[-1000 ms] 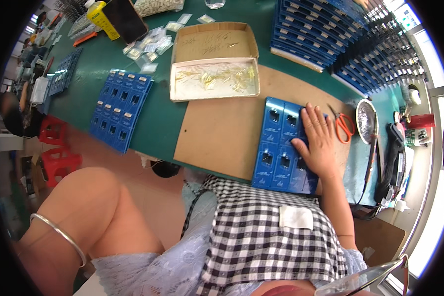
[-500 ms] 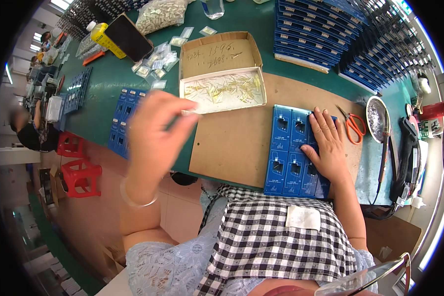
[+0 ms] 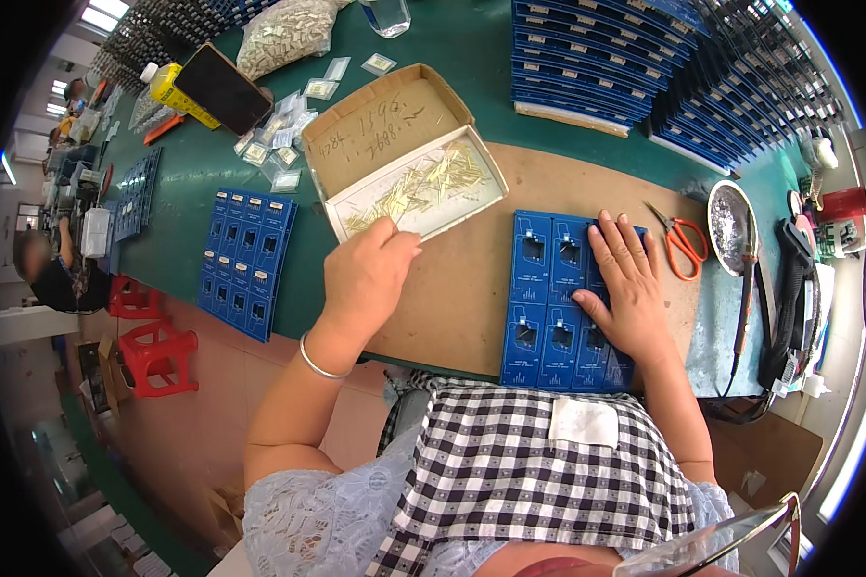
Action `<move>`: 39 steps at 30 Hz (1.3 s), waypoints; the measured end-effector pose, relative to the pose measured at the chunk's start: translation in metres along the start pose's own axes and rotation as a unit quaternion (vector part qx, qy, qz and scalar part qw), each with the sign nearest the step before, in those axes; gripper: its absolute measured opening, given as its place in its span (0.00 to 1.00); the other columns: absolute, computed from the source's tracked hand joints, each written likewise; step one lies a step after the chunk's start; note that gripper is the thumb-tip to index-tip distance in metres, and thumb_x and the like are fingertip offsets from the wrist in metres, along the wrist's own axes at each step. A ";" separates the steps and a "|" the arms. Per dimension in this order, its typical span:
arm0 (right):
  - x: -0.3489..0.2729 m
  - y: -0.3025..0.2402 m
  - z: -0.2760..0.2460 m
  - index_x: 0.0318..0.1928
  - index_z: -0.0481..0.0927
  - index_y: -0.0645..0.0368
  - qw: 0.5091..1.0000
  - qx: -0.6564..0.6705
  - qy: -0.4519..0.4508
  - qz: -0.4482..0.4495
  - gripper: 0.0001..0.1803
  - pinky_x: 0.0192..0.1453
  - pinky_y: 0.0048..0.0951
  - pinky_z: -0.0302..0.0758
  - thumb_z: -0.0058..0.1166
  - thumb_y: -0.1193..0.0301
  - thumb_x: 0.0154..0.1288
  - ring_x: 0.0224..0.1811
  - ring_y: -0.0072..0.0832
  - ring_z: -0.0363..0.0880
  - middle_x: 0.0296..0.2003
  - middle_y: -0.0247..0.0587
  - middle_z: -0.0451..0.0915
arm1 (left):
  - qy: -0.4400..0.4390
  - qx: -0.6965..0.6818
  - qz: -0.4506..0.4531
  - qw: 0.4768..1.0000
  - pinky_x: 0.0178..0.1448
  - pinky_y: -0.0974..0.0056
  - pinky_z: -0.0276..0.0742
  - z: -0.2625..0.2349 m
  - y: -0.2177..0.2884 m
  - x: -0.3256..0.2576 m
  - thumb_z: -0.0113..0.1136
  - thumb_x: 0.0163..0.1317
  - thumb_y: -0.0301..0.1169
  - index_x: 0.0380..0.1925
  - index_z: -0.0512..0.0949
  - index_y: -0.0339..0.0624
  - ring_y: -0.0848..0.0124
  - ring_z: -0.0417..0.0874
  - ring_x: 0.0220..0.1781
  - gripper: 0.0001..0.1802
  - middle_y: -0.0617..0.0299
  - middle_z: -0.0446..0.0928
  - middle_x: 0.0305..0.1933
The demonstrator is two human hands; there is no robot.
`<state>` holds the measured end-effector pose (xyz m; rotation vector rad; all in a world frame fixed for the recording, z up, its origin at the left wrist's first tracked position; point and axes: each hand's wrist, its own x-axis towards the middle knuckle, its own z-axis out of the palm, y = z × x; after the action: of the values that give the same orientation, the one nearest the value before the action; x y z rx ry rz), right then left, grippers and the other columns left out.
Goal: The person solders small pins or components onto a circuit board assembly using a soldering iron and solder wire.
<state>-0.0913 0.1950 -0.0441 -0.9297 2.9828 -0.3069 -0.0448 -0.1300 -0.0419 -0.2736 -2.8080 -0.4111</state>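
Note:
My left hand (image 3: pixel 368 281) has its fingers curled over the near wall of a shallow cardboard box (image 3: pixel 440 227). Many thin yellowish pins (image 3: pixel 428 186) lie loose in this box, and its lid part leans back behind them. My right hand (image 3: pixel 627 284) rests flat, fingers outstretched, on a blue circuit board panel (image 3: pixel 539 313) divided into small units. That panel lies on a brown board (image 3: pixel 452 288) at the table's near edge, partly covered by the hand.
Orange-handled pliers (image 3: pixel 684 252), a metal dish (image 3: pixel 731 226) and a soldering iron (image 3: pixel 746 308) are at the right. Stacked blue panels (image 3: pixel 597 67) stand behind. Another panel (image 3: pixel 245 260), small packets (image 3: pixel 279 135), a phone (image 3: pixel 223 88) and a bag of white parts (image 3: pixel 289 38) are left.
My left hand has moved right and down to the box's near wall. The box has turned and shifted slightly left, its pins gathering differently. My right hand stays on the panel.

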 end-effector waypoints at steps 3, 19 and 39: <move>0.000 0.000 -0.001 0.70 0.61 0.53 1.000 0.001 -0.001 -0.002 0.41 0.77 0.48 0.40 0.54 0.48 0.61 0.76 0.38 0.49 0.73 0.40 0.55 | 0.040 0.013 -0.086 0.995 0.28 0.58 0.74 -0.009 -0.006 0.001 0.64 0.53 0.31 0.25 0.80 0.50 0.60 0.79 0.28 0.02 0.62 0.72 0.27; -0.002 0.001 -0.001 0.69 0.63 0.54 1.000 0.002 0.016 -0.006 0.39 0.77 0.48 0.41 0.54 0.48 0.62 0.76 0.39 0.50 0.72 0.40 0.57 | 0.009 0.178 0.106 0.978 0.25 0.62 0.72 -0.050 0.008 0.012 0.58 0.47 0.26 0.26 0.74 0.47 0.67 0.75 0.25 0.06 0.63 0.66 0.28; -0.002 0.001 -0.001 0.68 0.65 0.53 1.000 0.003 0.026 -0.014 0.38 0.77 0.48 0.42 0.54 0.48 0.62 0.75 0.39 0.50 0.71 0.39 0.58 | -0.021 0.051 -0.012 0.998 0.27 0.59 0.73 -0.015 0.020 -0.024 0.60 0.55 0.29 0.28 0.80 0.48 0.61 0.78 0.26 0.01 0.62 0.71 0.27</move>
<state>-0.0905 0.1972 -0.0434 -0.9793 3.0161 -0.3444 -0.0135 -0.1192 -0.0307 -0.2286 -2.8644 -0.2690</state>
